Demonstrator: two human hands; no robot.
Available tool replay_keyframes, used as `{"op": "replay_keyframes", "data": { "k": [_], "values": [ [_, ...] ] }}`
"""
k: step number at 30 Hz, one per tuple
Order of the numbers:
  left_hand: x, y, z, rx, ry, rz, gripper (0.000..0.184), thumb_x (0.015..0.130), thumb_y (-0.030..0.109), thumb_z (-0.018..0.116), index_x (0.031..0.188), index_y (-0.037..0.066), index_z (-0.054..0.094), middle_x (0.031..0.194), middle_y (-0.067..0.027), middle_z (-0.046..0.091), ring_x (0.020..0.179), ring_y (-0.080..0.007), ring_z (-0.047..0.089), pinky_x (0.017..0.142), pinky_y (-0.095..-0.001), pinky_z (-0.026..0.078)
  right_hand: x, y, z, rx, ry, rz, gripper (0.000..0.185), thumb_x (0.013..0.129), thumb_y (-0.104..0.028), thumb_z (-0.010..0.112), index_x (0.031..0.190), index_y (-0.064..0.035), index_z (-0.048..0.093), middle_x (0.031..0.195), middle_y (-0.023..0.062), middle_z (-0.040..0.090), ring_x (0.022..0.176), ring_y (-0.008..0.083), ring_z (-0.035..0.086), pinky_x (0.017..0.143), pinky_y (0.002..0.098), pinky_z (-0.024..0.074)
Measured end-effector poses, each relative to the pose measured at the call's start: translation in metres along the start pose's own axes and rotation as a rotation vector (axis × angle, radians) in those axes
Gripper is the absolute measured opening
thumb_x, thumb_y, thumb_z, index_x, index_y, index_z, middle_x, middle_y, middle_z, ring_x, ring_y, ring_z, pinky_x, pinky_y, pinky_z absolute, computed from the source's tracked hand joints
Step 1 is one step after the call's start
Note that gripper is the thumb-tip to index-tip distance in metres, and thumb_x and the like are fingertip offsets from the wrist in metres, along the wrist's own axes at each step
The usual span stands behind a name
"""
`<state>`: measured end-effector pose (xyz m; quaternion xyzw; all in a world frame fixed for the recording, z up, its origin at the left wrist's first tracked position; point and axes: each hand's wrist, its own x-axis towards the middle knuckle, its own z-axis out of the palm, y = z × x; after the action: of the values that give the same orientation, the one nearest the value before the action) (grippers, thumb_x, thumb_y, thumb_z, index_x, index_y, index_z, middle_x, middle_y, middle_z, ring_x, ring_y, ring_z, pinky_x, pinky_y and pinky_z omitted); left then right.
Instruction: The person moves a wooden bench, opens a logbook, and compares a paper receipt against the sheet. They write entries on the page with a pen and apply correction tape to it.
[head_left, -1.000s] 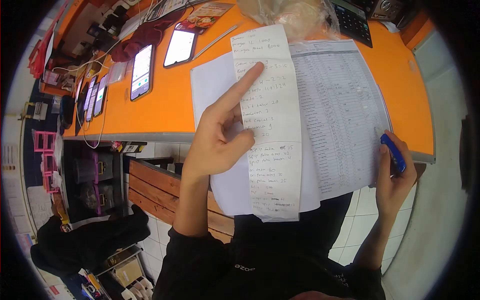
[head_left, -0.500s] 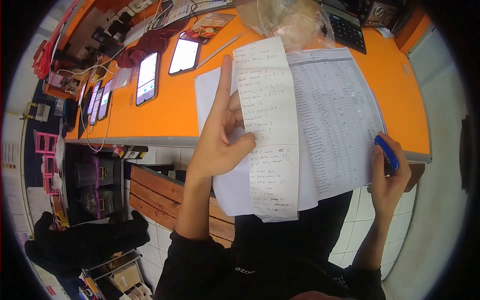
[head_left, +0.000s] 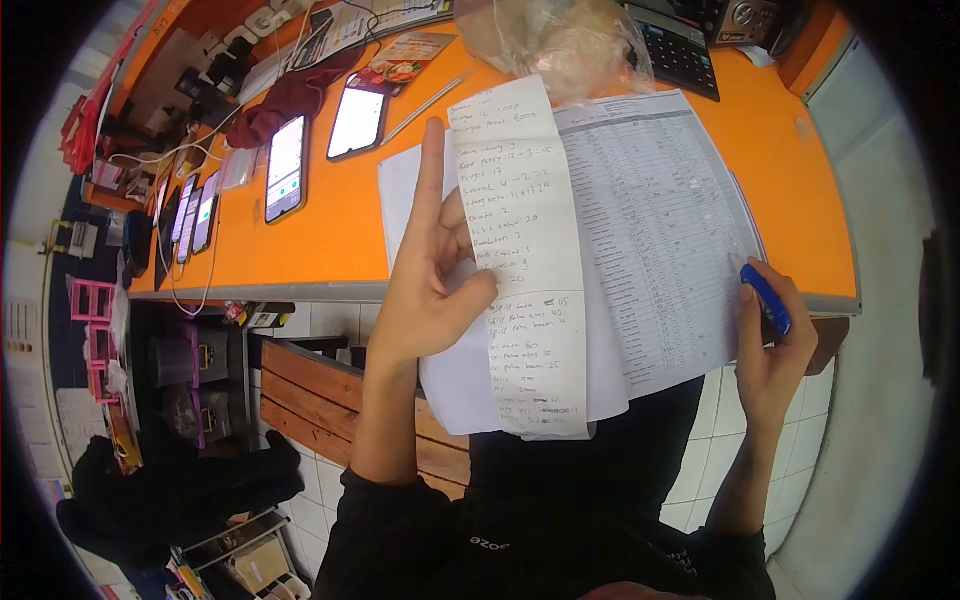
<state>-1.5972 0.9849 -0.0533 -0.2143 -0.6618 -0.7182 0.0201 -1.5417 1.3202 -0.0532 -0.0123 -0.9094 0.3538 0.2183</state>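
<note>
My left hand (head_left: pixel 437 270) holds a long narrow handwritten paper list (head_left: pixel 525 230) between its thumb and curled fingers, while its index finger points up along the list's left edge. Behind the list lie white paper sheets (head_left: pixel 455 385) and a printed table sheet (head_left: pixel 665 230) with many rows. My right hand (head_left: pixel 772 350) is closed around a chunky blue pen-like item (head_left: pixel 766 300), whose pale tip is at the printed sheet's right edge. I cannot make out exactly what kind of item it is.
On the orange desk (head_left: pixel 335 230) are a lit phone (head_left: pixel 287 170), another lit phone (head_left: pixel 357 118), a silver pen (head_left: pixel 423 108), a dark red cloth (head_left: pixel 285 105), a clear plastic bag (head_left: pixel 560 45) and a calculator (head_left: pixel 675 55). A wooden bench (head_left: pixel 320 400) stands below.
The view has shifted slightly, so the desk items, list and hands sit a little further left. Both hands keep the same holds.
</note>
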Motion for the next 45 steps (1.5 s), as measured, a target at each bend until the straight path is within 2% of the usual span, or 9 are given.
{"op": "replay_keyframes", "data": {
  "k": [7,18,22,31,34,37,39,41,45],
  "values": [
    [0.001,0.002,0.0,0.044,-0.01,-0.012,0.116,0.07,-0.011,0.047,0.171,0.008,-0.006,0.157,-0.0256,0.05,0.138,-0.028,0.059,0.113,-0.0366,0.044,0.0,0.001,-0.002,0.012,-0.012,0.005,0.02,0.101,-0.015,0.07,0.117,-0.0025,0.075,0.102,0.0127,0.075,0.097,0.0208,0.071,0.088,0.0292,0.0524],
    [-0.001,0.002,-0.001,0.068,-0.028,-0.032,0.105,0.07,-0.013,0.045,0.17,-0.001,0.015,0.166,-0.0249,0.039,0.143,-0.0264,0.054,0.118,-0.0346,0.039,0.001,-0.003,-0.004,0.019,-0.026,0.048,0.021,0.101,-0.016,0.07,0.117,-0.0028,0.075,0.101,0.0126,0.075,0.095,0.02,0.071,0.085,0.0275,0.052],
    [-0.001,0.001,-0.001,0.114,-0.019,-0.021,0.105,0.069,-0.013,0.045,0.169,-0.002,0.016,0.166,-0.0247,0.039,0.142,-0.0262,0.054,0.117,-0.0345,0.039,0.0,-0.003,-0.002,0.041,-0.018,0.047,0.021,0.101,-0.015,0.07,0.116,-0.0017,0.075,0.099,0.0121,0.075,0.094,0.0188,0.07,0.084,0.0268,0.0512],
    [0.001,0.005,0.004,0.096,0.002,-0.075,0.096,0.081,-0.015,0.055,0.168,-0.004,0.017,0.164,-0.0242,0.041,0.141,-0.0257,0.055,0.118,-0.035,0.039,0.001,-0.003,-0.004,0.033,-0.021,0.039,0.02,0.099,-0.012,0.07,0.116,-0.0008,0.074,0.097,0.0129,0.074,0.093,0.0182,0.069,0.085,0.0264,0.0501],
    [0.0,0.006,0.006,0.074,0.018,-0.097,0.096,0.08,-0.015,0.057,0.167,-0.005,0.018,0.167,-0.0235,0.037,0.147,-0.0261,0.048,0.122,-0.0361,0.034,0.002,-0.003,-0.003,0.053,-0.007,0.019,0.02,0.099,-0.012,0.071,0.116,-0.0011,0.074,0.1,0.0134,0.074,0.097,0.0187,0.07,0.087,0.0281,0.0518],
    [-0.001,-0.001,0.0,0.27,0.025,0.013,0.095,0.08,-0.01,0.061,0.166,-0.007,0.021,0.173,-0.0199,0.026,0.157,-0.0257,0.032,0.127,-0.0373,0.024,0.005,-0.001,-0.004,0.241,0.085,0.076,0.021,0.099,-0.013,0.073,0.116,-0.0017,0.074,0.105,0.0123,0.075,0.102,0.0201,0.071,0.091,0.0304,0.0538],
    [-0.001,-0.001,0.009,0.158,0.082,-0.024,0.093,0.082,-0.007,0.062,0.166,-0.008,0.022,0.173,-0.0193,0.028,0.153,-0.0259,0.038,0.126,-0.0366,0.026,0.014,0.006,-0.016,0.276,0.119,0.16,0.019,0.1,-0.014,0.072,0.115,-0.0035,0.075,0.105,0.0093,0.075,0.1,0.0184,0.071,0.089,0.0281,0.0534],
    [0.002,-0.002,0.02,0.227,0.169,-0.047,0.098,0.078,0.006,0.068,0.165,-0.007,0.026,0.171,-0.0215,0.032,0.153,-0.0278,0.04,0.127,-0.0372,0.025,0.029,0.023,-0.023,0.405,0.049,0.084,0.02,0.098,-0.021,0.074,0.112,-0.006,0.076,0.102,0.0074,0.075,0.096,0.0164,0.071,0.085,0.0278,0.0541],
    [0.002,-0.003,0.017,0.27,0.155,-0.062,0.099,0.077,0.008,0.069,0.164,-0.007,0.027,0.17,-0.0229,0.033,0.153,-0.0287,0.039,0.127,-0.0379,0.024,0.053,0.046,-0.019,0.32,0.003,-0.026,0.025,0.099,-0.032,0.073,0.108,-0.0089,0.076,0.093,0.0053,0.072,0.086,0.0146,0.07,0.075,0.0268,0.0523]
  ]
}}
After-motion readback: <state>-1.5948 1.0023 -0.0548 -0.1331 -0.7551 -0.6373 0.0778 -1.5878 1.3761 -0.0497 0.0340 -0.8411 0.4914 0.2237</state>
